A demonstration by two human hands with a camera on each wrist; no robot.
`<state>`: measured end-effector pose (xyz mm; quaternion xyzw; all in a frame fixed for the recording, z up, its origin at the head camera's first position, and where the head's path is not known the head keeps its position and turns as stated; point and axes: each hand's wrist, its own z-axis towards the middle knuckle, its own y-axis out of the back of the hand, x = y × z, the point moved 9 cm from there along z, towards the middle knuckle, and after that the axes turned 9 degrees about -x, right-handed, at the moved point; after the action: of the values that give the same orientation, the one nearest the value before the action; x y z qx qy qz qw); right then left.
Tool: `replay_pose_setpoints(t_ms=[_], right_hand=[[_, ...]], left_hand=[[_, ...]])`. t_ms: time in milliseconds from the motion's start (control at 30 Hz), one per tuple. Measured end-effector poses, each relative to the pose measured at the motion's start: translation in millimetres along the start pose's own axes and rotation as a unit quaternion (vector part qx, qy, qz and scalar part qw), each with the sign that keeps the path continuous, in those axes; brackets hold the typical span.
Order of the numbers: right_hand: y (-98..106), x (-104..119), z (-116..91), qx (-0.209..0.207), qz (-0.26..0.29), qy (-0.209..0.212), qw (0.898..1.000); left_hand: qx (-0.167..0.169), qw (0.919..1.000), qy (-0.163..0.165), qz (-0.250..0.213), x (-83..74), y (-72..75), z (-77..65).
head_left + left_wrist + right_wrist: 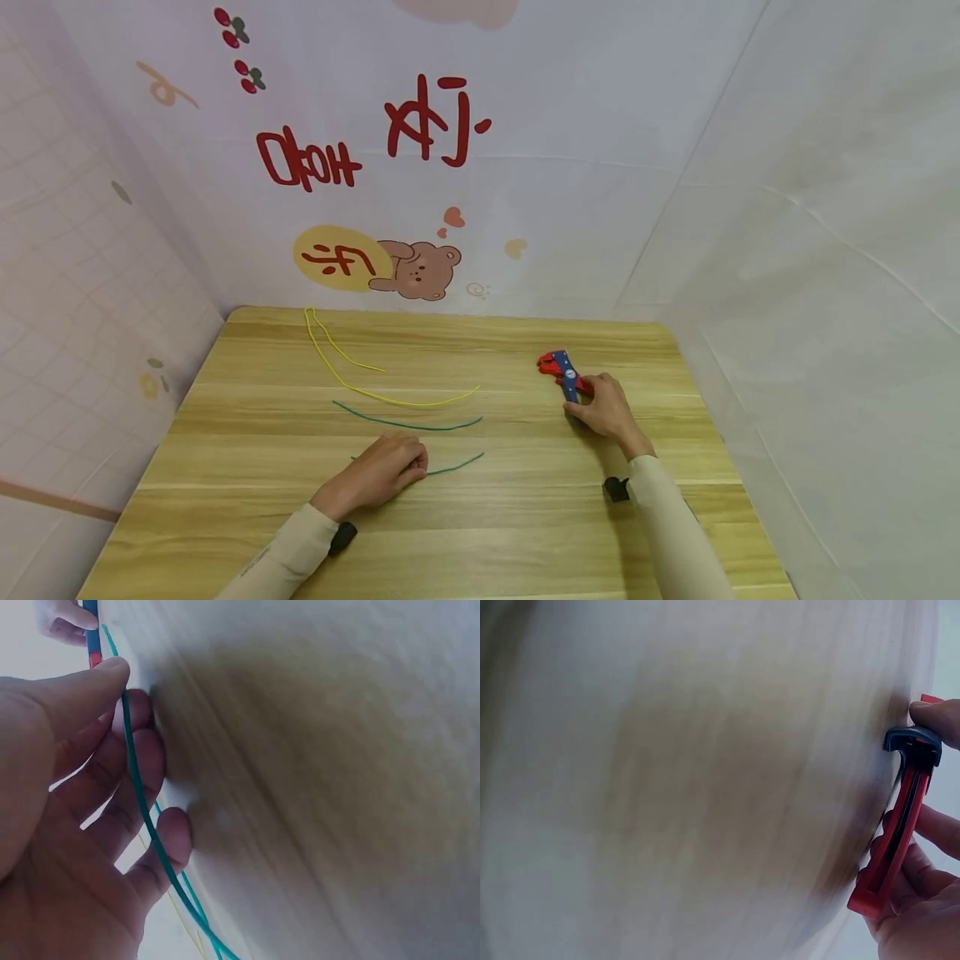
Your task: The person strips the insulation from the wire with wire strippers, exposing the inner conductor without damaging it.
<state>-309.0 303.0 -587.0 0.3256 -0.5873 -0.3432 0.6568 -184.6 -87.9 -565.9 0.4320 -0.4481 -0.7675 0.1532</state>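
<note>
My left hand (381,472) is low over the table, pinching a short green wire (457,466) between thumb and fingertips. In the left wrist view this green wire (133,761) runs down across the fingers, and its far end sticks out past the thumb. Over on the right, my right hand (607,410) grips the handles of a red and blue wire stripper (567,374), whose head points away toward the back. From the right wrist view, thumb and fingers sit on either side of its red handle (889,862).
A second green wire (420,428) lies just beyond my left hand. Behind it a longer yellow wire (390,402) bends back on itself near the table's rear edge. White printed sheets (570,100) wall in the back and sides of the wooden table (495,550).
</note>
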Motion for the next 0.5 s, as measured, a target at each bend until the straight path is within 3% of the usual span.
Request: replay_pose_setpoints(t_ms=[233,500], right_hand=[[-2.7,-5.6,-0.5,0.019,-0.024,-0.021,0.999],[-0.1,-3.7,-3.2,0.018,-0.029,-0.03,0.999]], left_hand=[[0.026,0.9978,0.036,-0.05,-0.5,-0.5,-3.6],[0.009,0.9942,0.055,-0.092,4.1,-1.4,-6.3]])
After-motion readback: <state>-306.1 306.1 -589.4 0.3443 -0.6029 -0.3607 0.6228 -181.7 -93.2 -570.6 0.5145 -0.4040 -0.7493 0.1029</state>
